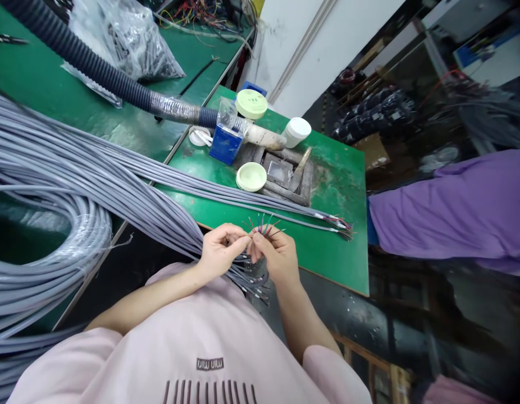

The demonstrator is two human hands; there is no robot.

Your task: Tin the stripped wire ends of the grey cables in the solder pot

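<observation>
Coloured wires (pixel 261 227) fan toward the far side from the pinching right hand (pixel 281 252), the left hand (pixel 222 249) (fingertips together, contents unclear) meeting it.

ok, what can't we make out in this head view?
Head view:
- Thin multicoloured wires: too fine to count; lower parts hidden by bare left hand and bare right hand.
- Coiled grey round cable: cut off by left edge.
- Crinkled clear plastic bag: top edge cuts it; glare and folds obscure contents.
- Round pale-green lidded tub: lid marks too small to read.
</observation>
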